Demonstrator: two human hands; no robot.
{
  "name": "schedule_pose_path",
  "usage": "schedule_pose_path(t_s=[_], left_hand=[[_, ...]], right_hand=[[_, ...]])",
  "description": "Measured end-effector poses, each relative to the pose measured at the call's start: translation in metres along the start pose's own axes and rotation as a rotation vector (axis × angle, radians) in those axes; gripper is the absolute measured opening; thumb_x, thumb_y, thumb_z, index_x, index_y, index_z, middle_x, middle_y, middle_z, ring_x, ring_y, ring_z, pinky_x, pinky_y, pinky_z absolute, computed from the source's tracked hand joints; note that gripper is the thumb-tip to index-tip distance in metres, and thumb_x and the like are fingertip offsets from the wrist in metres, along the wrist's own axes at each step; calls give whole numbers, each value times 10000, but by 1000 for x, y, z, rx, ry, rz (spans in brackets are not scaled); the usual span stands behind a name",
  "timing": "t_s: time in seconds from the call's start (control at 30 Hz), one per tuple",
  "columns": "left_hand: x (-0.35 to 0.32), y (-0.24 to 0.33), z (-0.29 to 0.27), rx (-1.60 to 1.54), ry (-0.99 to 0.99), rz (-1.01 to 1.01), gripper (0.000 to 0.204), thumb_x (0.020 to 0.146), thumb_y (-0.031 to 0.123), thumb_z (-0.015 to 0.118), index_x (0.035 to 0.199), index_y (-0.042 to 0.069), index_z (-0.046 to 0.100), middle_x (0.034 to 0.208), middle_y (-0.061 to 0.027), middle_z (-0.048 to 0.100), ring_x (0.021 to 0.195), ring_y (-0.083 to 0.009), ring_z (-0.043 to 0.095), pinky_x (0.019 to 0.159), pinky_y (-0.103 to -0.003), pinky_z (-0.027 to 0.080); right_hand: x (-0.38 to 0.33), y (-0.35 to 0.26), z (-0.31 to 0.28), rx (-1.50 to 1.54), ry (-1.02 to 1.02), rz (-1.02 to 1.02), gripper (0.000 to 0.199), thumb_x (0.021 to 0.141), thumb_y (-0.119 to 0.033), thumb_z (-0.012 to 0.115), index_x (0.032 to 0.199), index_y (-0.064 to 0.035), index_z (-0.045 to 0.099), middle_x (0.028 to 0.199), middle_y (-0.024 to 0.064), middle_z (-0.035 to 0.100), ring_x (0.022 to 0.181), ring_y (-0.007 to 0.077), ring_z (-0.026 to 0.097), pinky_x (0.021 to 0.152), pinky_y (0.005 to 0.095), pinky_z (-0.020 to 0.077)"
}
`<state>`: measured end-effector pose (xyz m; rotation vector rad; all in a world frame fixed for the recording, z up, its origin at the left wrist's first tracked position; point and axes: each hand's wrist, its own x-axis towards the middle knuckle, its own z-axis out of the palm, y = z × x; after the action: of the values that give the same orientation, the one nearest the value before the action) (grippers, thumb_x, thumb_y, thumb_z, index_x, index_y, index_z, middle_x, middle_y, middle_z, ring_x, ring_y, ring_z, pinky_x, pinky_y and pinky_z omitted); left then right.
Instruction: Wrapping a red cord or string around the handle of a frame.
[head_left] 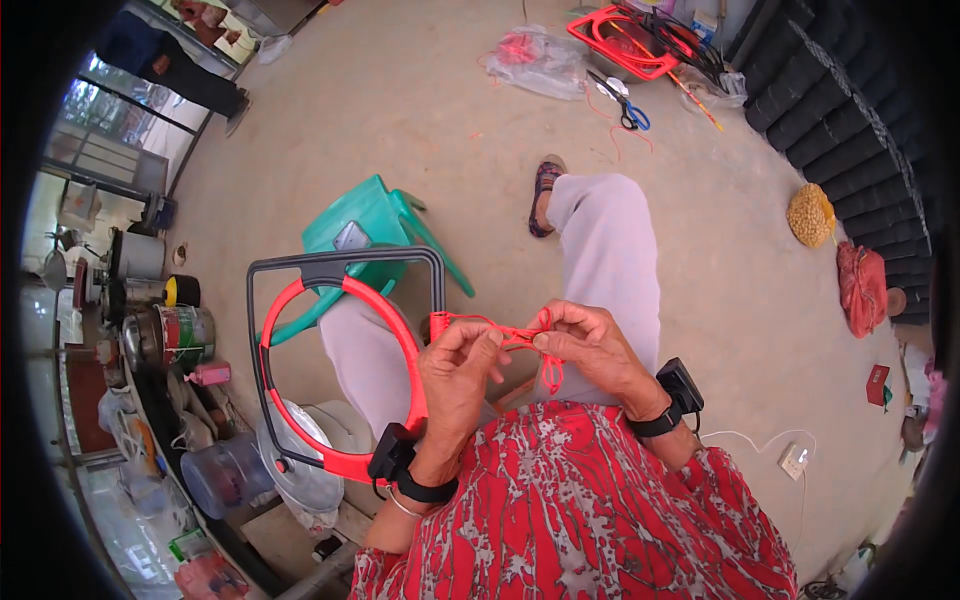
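A black squared frame with a red ring inside it (405,345) leans over my left thigh, beside my left hand. Red cord (553,372) is wound round the frame's right upright and runs across to my fingers, with loose loops hanging below. My left hand (452,375) pinches the cord near the frame, thumb against fingertips. Close by on the right, my right hand (592,348) also pinches the cord between thumb and forefinger. A short taut stretch spans the gap between the hands. Whether it is knotted there is too small to tell.
A green plastic stool (350,212) stands just beyond the frame. On the floor ahead lie scissors (622,102), a plastic bag (540,62) and a red basket (622,45). Shelves with pots and a water bottle (226,474) line the left. Another person (190,70) stands far left.
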<state>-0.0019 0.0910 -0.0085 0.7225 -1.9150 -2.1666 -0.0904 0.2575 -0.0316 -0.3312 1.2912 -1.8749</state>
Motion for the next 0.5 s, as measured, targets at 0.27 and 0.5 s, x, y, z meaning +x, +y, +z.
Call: schedule_pose_path(t_s=[0.27,0.5], left_hand=[[-1,1,2,-287,-22,-150,77,871,52,625,908,-15,615,860,-97,654,716,-200,647,545,-276,509],[0,2,4,-497,-14,-180,91,861,23,618,932,-26,589,859,-136,661,690,-196,648,550,-273,502]], right_hand=[[5,23,3,445,54,92,278,871,-14,592,1145,-28,546,993,26,600,832,100,587,729,240,493],[3,17,-6,477,100,-8,321,896,-56,568,1211,-29,516,1122,60,575,965,128,574,809,262,486]])
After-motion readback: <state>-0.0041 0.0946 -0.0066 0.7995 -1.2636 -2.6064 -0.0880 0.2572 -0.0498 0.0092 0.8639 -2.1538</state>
